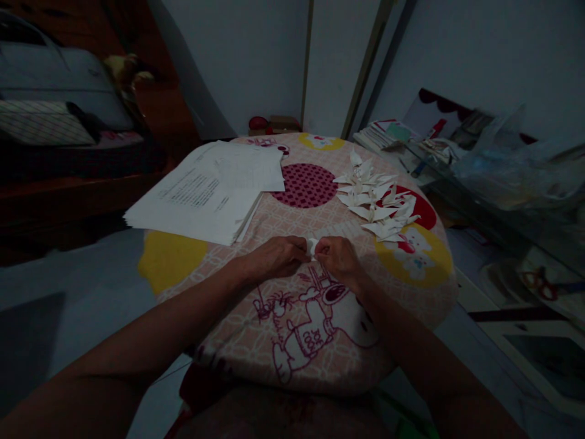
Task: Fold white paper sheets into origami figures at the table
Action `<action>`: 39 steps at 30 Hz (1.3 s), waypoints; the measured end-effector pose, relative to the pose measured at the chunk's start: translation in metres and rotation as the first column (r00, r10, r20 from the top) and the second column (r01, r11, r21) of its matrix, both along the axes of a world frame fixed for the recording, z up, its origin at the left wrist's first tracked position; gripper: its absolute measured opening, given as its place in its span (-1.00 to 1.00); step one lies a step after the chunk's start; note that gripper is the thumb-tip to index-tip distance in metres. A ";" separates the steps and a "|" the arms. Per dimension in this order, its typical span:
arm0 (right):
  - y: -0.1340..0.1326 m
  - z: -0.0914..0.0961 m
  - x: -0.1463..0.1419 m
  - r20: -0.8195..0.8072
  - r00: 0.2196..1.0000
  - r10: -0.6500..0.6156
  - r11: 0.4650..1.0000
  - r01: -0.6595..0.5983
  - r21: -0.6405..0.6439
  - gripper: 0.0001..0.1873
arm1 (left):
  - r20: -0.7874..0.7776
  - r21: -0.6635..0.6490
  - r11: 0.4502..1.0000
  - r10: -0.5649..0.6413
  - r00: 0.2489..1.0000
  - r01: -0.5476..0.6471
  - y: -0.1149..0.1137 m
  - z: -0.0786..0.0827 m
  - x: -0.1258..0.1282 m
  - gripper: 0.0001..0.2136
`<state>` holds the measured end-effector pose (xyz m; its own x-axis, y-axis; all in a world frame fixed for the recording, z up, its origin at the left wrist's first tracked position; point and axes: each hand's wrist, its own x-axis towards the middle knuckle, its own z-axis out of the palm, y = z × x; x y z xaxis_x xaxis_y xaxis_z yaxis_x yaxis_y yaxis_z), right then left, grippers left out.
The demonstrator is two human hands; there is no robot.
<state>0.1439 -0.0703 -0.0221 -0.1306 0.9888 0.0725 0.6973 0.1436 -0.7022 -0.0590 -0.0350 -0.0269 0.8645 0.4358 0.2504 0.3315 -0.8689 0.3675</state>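
Between my two hands, a small piece of white paper (312,245) is pinched a little above the middle of the round table. My left hand (284,256) grips its left side with closed fingers. On the right side, my right hand (339,257) pinches the same paper, fingers curled. Most of the paper is hidden by the fingers, so its folded shape cannot be made out. Beyond my right hand lies a cluster of folded white paper cranes (372,198). A thick stack of printed paper sheets (205,189) rests to the far left of my hands.
A patterned cloth (256,329) covers the table. To the right, a glass-topped shelf holds books (384,134), a clear plastic bag (503,164) and, lower down, scissors (542,283). At left stands a wooden bench (159,110) with a bag (68,73) on it.
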 end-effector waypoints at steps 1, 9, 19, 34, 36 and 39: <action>0.000 0.000 -0.001 0.012 1.000 -0.013 1.000 0.013 -0.011 -0.92 | -0.008 -0.006 1.000 -0.015 1.000 0.015 0.001 0.002 -0.002 -0.75; -0.001 -0.002 0.004 -0.043 0.999 -0.020 0.999 0.018 -0.041 -0.94 | 0.013 -0.154 0.986 -0.056 0.998 0.057 0.005 0.010 -0.012 -0.83; -0.006 -0.001 0.001 0.168 0.984 0.054 0.995 -0.066 0.068 -0.88 | 0.152 -0.154 0.964 0.241 0.958 -0.218 0.027 -0.002 0.022 -0.76; -0.011 -0.008 -0.009 0.124 0.988 -0.092 0.991 0.079 0.107 -0.91 | 0.174 -0.723 0.618 0.597 0.783 -0.310 0.025 -0.013 0.017 -0.93; -0.007 -0.007 -0.010 0.031 0.990 -0.137 0.989 0.135 0.057 -0.91 | 0.186 -0.832 0.510 0.627 0.757 -0.218 0.024 -0.015 0.016 -0.88; -0.001 -0.010 -0.008 -0.169 0.966 -0.197 0.980 0.201 0.006 -0.86 | 0.210 -0.926 0.371 0.669 0.713 -0.075 0.020 -0.010 0.018 -0.80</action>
<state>0.1358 -0.0717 -0.0321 0.0848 0.9914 0.0996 0.5868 0.0312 -0.8091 -0.0415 -0.0148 -0.0373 0.4087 0.9015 -0.1427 0.0455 0.1360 0.9897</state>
